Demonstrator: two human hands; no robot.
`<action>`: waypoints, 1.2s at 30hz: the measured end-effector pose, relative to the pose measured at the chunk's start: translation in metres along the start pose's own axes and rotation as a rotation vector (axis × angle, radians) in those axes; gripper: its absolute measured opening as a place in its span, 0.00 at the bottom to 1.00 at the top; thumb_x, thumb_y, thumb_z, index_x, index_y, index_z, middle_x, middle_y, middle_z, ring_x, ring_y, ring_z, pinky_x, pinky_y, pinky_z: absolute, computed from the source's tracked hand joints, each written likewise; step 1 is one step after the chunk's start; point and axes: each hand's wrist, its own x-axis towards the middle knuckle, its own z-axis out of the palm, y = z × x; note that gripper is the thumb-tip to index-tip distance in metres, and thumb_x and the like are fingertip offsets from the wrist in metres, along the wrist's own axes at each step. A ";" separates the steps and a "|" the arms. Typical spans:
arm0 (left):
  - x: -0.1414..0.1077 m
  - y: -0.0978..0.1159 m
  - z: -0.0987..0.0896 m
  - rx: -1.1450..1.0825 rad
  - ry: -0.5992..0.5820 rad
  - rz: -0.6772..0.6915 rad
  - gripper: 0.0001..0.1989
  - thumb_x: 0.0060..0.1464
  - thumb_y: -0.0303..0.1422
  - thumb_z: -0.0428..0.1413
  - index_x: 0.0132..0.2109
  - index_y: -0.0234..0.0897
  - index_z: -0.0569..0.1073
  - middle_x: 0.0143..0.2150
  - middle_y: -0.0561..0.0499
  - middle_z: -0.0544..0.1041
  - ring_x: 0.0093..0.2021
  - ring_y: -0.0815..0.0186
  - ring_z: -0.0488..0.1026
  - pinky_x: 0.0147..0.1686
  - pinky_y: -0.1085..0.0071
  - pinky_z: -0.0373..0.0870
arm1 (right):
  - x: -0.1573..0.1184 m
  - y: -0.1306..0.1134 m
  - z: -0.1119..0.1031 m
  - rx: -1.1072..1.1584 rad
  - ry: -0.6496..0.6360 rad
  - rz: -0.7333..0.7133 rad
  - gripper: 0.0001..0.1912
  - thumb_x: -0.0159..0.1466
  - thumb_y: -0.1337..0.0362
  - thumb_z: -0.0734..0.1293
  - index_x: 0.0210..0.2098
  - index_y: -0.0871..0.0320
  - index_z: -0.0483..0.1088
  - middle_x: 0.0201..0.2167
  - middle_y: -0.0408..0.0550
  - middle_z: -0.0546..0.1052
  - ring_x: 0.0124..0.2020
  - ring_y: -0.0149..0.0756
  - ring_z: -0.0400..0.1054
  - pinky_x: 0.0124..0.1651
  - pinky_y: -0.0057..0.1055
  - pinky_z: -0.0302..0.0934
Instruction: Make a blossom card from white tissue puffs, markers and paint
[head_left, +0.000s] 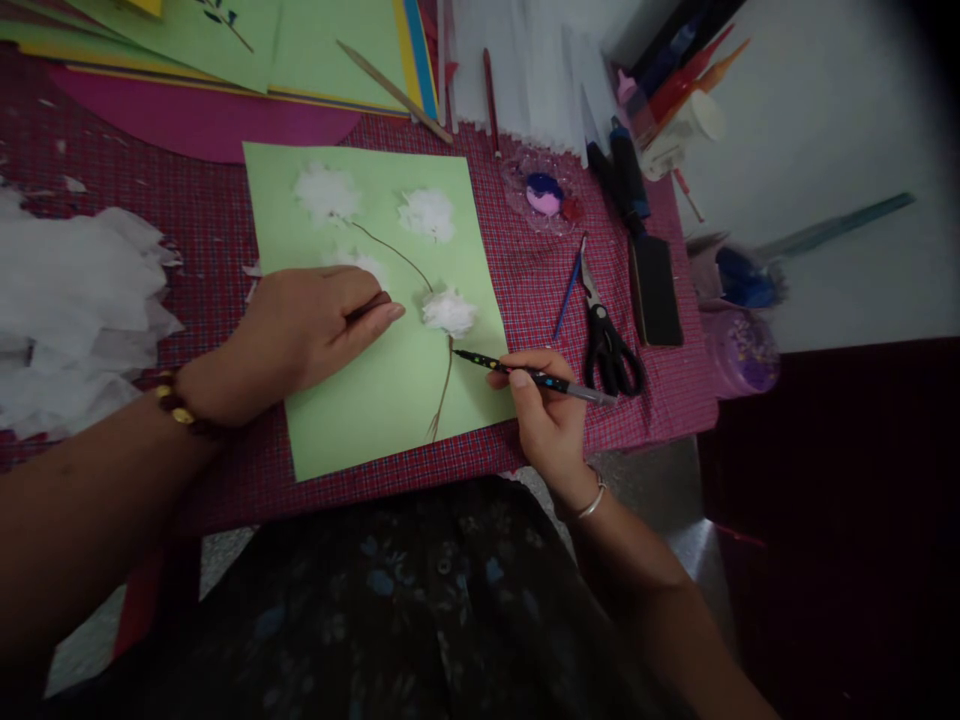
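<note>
A sheet of light green paper point(360, 400) lies on the table with several fluffy white tissue-paper flowers point(448, 312) on it. Thin brown drawn stems point(397, 255) run between some flowers and down toward the sheet's lower edge. My right hand point(551, 410) grips a black felt-tip pen point(487, 360) with coloured dots. Its tip is at the stem just below the lower right flower. My left hand point(300, 325) rests on the left of the sheet with fingers curled, partly covering one flower. Something dark between its thumb and fingers is too unclear to name.
Loose white tissue sheets point(67, 310) pile up at left. Coloured paper point(322, 60) with a wooden stick point(390, 88) lies at the back. To the right are black-handled scissors point(607, 345), a blue brush point(570, 290), a phone point(656, 290), a paint dish point(544, 190) and a lilac jar point(742, 350).
</note>
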 end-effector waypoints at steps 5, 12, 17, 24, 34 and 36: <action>0.000 -0.001 -0.001 0.008 -0.015 -0.003 0.30 0.67 0.50 0.38 0.32 0.32 0.71 0.26 0.53 0.65 0.26 0.70 0.59 0.28 0.73 0.47 | 0.002 0.001 0.001 0.014 -0.016 0.021 0.06 0.67 0.63 0.64 0.43 0.52 0.71 0.35 0.43 0.75 0.36 0.31 0.74 0.40 0.32 0.69; -0.005 0.008 -0.004 0.126 -0.026 0.094 0.30 0.68 0.49 0.36 0.34 0.32 0.72 0.28 0.51 0.69 0.29 0.66 0.64 0.28 0.71 0.52 | 0.000 -0.002 -0.004 0.112 0.061 0.040 0.07 0.66 0.59 0.64 0.38 0.53 0.71 0.32 0.43 0.75 0.29 0.31 0.72 0.34 0.33 0.68; -0.010 0.027 0.002 0.103 -0.037 0.335 0.28 0.69 0.46 0.36 0.32 0.35 0.71 0.27 0.50 0.72 0.28 0.65 0.68 0.29 0.69 0.56 | -0.002 -0.008 0.001 0.224 0.068 -0.081 0.06 0.66 0.60 0.64 0.39 0.52 0.72 0.32 0.42 0.74 0.28 0.30 0.72 0.50 0.43 0.69; -0.011 0.032 0.003 0.092 -0.040 0.389 0.26 0.69 0.43 0.39 0.32 0.35 0.72 0.27 0.49 0.73 0.27 0.65 0.68 0.29 0.68 0.57 | 0.000 -0.013 0.007 0.220 -0.011 -0.119 0.07 0.67 0.62 0.63 0.40 0.51 0.74 0.27 0.41 0.74 0.31 0.32 0.72 0.53 0.44 0.68; -0.011 0.037 0.003 0.127 0.021 0.446 0.24 0.69 0.42 0.42 0.31 0.35 0.72 0.25 0.50 0.72 0.27 0.65 0.67 0.28 0.67 0.58 | 0.001 -0.014 0.007 0.240 -0.034 -0.074 0.06 0.67 0.61 0.65 0.40 0.53 0.73 0.31 0.43 0.74 0.30 0.30 0.72 0.38 0.34 0.71; -0.011 0.037 0.002 0.121 0.005 0.441 0.24 0.69 0.43 0.41 0.31 0.36 0.72 0.25 0.51 0.71 0.27 0.65 0.67 0.28 0.67 0.58 | 0.001 -0.016 0.007 0.230 -0.061 -0.063 0.06 0.67 0.61 0.65 0.40 0.53 0.73 0.29 0.43 0.74 0.31 0.31 0.73 0.38 0.33 0.70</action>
